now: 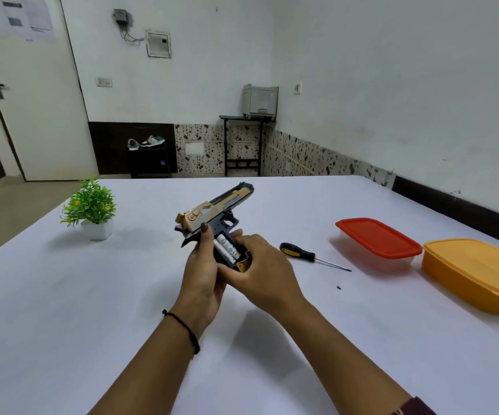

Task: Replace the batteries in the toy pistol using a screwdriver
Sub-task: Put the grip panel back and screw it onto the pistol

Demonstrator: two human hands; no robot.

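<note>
Evidently mid-swap: left grip [203, 274] clasped pistol [221, 205], right grip [267, 266] curled round its handle [243, 265], batteries [226, 250] exposed; next likely needs fingertip prying.

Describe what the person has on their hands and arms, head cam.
No gloves, and no rings that I can see. Left hand: thin black cord bracelet round the wrist, dark polish on the thumbnail, forearm bare. Right hand: nothing worn on it that shows, forearm bare up to a dark maroon sleeve at the frame's bottom edge.
</note>
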